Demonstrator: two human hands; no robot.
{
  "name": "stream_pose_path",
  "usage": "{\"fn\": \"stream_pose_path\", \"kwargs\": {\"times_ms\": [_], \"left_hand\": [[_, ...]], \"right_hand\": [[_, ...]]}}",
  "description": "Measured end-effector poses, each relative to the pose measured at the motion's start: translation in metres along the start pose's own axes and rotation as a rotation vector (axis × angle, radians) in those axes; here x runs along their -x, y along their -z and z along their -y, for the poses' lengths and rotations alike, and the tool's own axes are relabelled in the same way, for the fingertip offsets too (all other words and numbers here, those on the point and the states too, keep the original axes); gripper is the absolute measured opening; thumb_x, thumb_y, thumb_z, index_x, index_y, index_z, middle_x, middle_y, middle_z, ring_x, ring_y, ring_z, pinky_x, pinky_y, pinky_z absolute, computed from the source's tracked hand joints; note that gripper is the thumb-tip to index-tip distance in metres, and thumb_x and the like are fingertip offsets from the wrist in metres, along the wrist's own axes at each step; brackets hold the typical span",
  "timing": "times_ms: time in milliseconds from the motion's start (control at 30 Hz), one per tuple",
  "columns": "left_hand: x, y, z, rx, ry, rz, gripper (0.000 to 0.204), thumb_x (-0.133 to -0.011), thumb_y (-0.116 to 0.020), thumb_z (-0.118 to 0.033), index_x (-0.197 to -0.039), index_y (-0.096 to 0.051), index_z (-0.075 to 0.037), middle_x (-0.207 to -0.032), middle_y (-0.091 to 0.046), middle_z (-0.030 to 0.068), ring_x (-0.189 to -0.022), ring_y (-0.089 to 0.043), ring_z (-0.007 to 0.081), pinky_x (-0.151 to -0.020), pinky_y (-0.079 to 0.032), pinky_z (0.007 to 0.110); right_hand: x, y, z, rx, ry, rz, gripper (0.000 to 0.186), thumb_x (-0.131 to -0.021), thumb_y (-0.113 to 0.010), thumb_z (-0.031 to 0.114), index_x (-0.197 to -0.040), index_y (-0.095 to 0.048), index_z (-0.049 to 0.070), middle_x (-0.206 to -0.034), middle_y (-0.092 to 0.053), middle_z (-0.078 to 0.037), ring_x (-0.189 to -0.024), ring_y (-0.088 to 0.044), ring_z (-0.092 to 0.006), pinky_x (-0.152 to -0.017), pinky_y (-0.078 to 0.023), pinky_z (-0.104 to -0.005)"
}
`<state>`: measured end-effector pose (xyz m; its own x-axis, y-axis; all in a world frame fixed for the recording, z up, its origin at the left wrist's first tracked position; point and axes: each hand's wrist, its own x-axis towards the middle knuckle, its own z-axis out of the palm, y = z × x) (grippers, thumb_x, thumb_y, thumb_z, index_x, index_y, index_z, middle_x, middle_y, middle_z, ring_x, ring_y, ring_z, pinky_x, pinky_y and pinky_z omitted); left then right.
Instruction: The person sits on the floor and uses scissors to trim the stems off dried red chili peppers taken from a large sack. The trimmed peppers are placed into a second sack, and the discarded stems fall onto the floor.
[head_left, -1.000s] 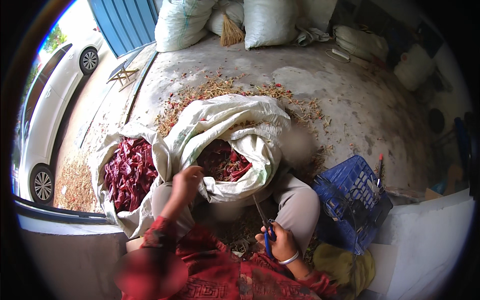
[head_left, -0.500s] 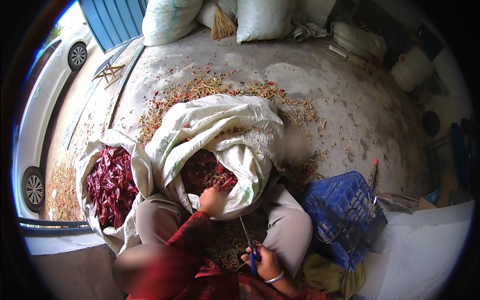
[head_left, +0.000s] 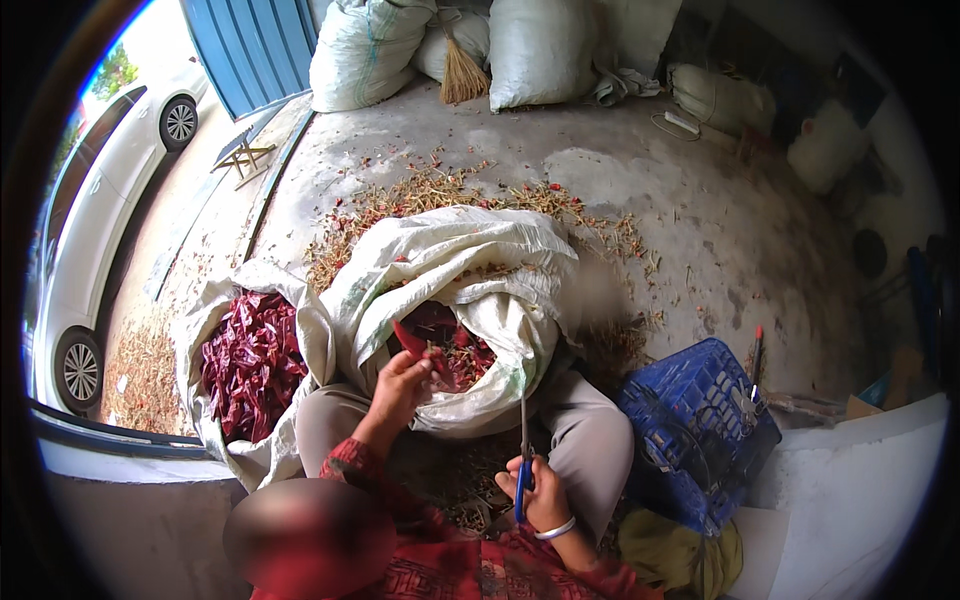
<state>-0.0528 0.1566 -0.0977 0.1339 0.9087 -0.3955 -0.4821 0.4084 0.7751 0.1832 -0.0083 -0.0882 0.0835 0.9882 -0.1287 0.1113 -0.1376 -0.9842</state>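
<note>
My left hand [head_left: 398,385] is raised over the mouth of a white woven sack [head_left: 470,270] and pinches a dried red chilli [head_left: 412,340]. More dried chillies [head_left: 455,345] fill that sack between my knees. My right hand [head_left: 540,500] sits lower, near my lap, closed on blue-handled scissors [head_left: 522,450] whose blades point up toward the sack. A second white sack [head_left: 250,365] full of dark red chillies stands open to my left.
A blue plastic crate [head_left: 695,430] sits at my right knee. Cut stems and chilli bits litter the concrete floor [head_left: 700,220]. Stuffed white sacks [head_left: 365,50] and a broom [head_left: 462,70] stand at the back. A white car [head_left: 90,240] is parked far left.
My left hand has drawn back out of the sack and lifted a chilli. My right hand with the scissors has risen slightly. The view has tilted down toward my lap.
</note>
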Motion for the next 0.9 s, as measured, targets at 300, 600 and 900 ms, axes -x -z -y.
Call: {"fn": "stream_pose_path", "kwargs": {"times_ms": [300, 600, 900], "left_hand": [[0.129, -0.068, 0.001, -0.256, -0.062, 0.201, 0.026, -0.094, -0.062, -0.018, -0.113, -0.060, -0.001, -0.091, -0.066, 0.0029, -0.073, -0.060, 0.0088, -0.061, -0.049, 0.023], [0.166, -0.065, 0.007, -0.449, -0.144, 0.082, 0.036, -0.089, -0.068, -0.019, -0.119, -0.054, -0.004, -0.099, -0.063, 0.0030, -0.069, -0.057, 0.0064, -0.057, -0.045, 0.021], [0.180, -0.071, 0.001, -0.161, 0.040, 0.255, 0.038, -0.095, -0.059, -0.031, -0.118, -0.055, -0.001, -0.101, -0.065, 0.0076, -0.072, -0.064, 0.0128, -0.060, -0.053, 0.025]], "right_hand": [[-0.032, -0.020, 0.075, 0.181, 0.289, -0.021, 0.022, -0.080, -0.074, 0.011, -0.094, -0.057, 0.005, -0.073, -0.056, -0.001, -0.060, -0.049, -0.0083, -0.057, -0.043, -0.0247], [0.006, -0.014, 0.081, -0.144, -0.057, 0.072, 0.021, -0.079, -0.072, 0.009, -0.094, -0.059, 0.002, -0.074, -0.059, -0.003, -0.058, -0.056, -0.0090, -0.053, -0.046, -0.0243], [0.018, -0.007, 0.075, -0.088, 0.052, 0.131, 0.020, -0.082, -0.070, 0.006, -0.097, -0.059, -0.001, -0.082, -0.064, -0.004, -0.071, -0.064, -0.0101, -0.060, -0.051, -0.0236]]}}
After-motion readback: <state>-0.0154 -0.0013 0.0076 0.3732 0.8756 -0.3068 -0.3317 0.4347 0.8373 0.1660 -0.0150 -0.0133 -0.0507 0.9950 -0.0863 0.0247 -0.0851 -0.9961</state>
